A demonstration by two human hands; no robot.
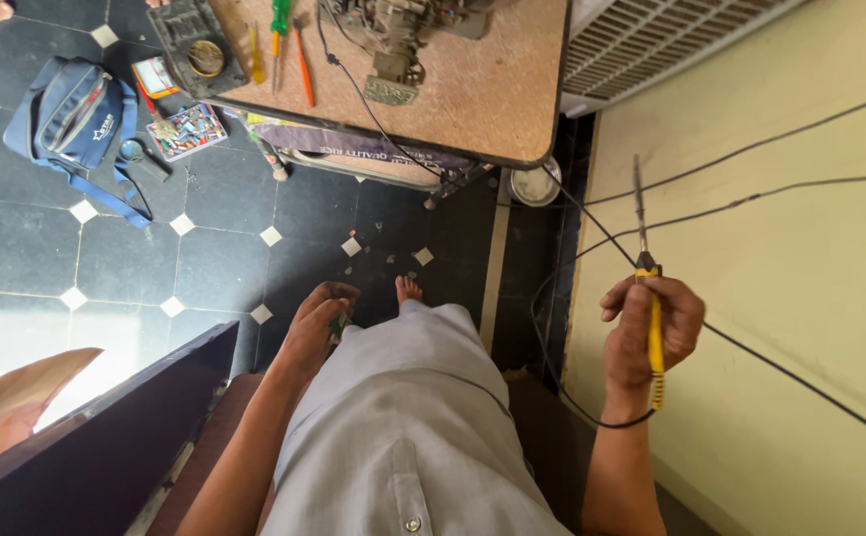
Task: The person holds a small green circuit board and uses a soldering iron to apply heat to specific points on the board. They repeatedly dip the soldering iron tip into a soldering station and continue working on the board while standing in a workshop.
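Yellow-handled soldering iron with thin metal tip (pixel 653 318), upright at right near wall: light, stiff; grip by handle, tip likely hot. Right hand (pixel 646 333) clenched round handle. Left hand (pixel 316 323) on knee, clasping small dark object.

You're in a small repair workshop: worn table (pixel 492 99) carrying screwdrivers (pixel 289 40) and a stripped-down machine (pixel 393 35), parts tray (pixel 187 131) and tool bag (pixel 75 114) lying on the tiled floor (pixel 224 228).
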